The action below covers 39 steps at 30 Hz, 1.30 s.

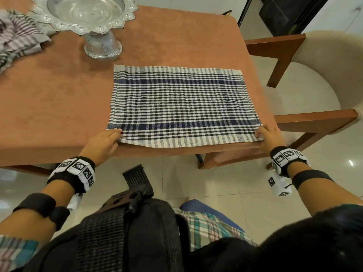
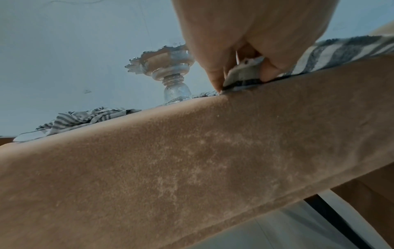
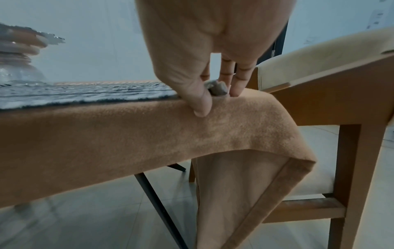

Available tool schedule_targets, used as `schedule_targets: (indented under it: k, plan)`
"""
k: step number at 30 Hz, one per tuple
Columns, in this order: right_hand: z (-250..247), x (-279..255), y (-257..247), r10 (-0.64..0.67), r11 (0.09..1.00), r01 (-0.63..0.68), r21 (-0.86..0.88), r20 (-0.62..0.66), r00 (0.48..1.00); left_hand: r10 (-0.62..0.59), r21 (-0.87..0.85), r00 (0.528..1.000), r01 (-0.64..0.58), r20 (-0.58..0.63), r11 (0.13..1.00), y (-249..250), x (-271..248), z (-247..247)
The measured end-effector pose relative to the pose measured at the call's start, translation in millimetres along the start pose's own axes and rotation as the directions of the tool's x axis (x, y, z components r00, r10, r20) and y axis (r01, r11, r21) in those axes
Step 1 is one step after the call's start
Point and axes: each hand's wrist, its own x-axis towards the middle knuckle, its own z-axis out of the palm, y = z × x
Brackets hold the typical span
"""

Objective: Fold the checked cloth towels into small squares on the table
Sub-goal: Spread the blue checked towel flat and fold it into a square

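A checked towel [image 1: 180, 107] in black, white and navy lies flat on the brown table cover [image 1: 59, 99], its near edge along the table's front. My left hand [image 1: 107, 141] pinches the towel's near left corner [image 2: 243, 74] between thumb and fingers. At the near right corner [image 3: 217, 87] my right hand [image 1: 266, 136] pinches the cloth too, thumb over the table edge. A heap of other checked towels [image 1: 17, 36] sits at the far left.
A silver pedestal tray [image 1: 88, 16] stands behind the towel's left end. A wooden chair with a cream seat [image 1: 314, 79] is close to the table's right side. The table cover hangs over the front corner [image 3: 245, 176].
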Motion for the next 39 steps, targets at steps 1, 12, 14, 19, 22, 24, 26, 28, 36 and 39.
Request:
schedule_targets:
  k: [1, 12, 14, 19, 22, 24, 26, 28, 36, 39]
  plan:
    - [-2, 0, 1, -0.017, 1.000, 0.017, 0.010, 0.009, 1.000, -0.028, -0.008, 0.999, 0.028, -0.021, 1.000, 2, 2, -2]
    - [-36, 17, 3, 0.059, 0.969, -0.091, 0.230, 0.141, 0.988, -0.395, -0.250, 0.900, 0.346, -0.183, 0.904, 10, 49, -18]
    - [-44, 33, 7, 0.096, 0.957, -0.106, 0.271, 0.050, 0.994, -0.449, -0.364, 0.874, 0.363, -0.187, 0.858, -1, 69, -19]
    - [-65, 92, 5, 0.267, 0.763, -0.233, 0.602, 0.033, 0.963, -0.652, -0.651, 0.742, 0.420, -0.155, 0.633, -26, 141, -22]
    - [-67, 145, 1, 0.287, 0.635, -0.210, 0.743, 0.026, 0.958, -0.706, -0.647, 0.684, 0.456, -0.185, 0.611, -35, 185, -26]
    - [-67, 181, -5, 0.275, 0.554, -0.201, 0.808, 0.050, 0.960, -0.739, -0.623, 0.646, 0.501, -0.192, 0.600, -41, 214, -27]
    - [-63, 214, -11, 0.286, 0.498, -0.215, 0.840, 0.075, 0.955, -0.763, -0.607, 0.620, 0.537, -0.186, 0.585, -50, 235, -23]
    - [-49, 251, -7, 0.289, 0.504, -0.225, 0.834, 0.082, 0.954, -0.786, -0.571, 0.598, 0.594, -0.157, 0.566, -62, 253, -19]
    - [-42, 314, -19, 0.343, 0.677, -0.332, 0.656, 0.118, 0.932, -0.882, -0.433, 0.471, 0.796, 0.007, 0.422, -83, 284, -8]
    - [-48, 324, -27, 0.363, 0.734, -0.358, 0.577, 0.113, 0.925, -0.886, -0.399, 0.464, 0.813, 0.002, 0.425, -86, 291, -9]
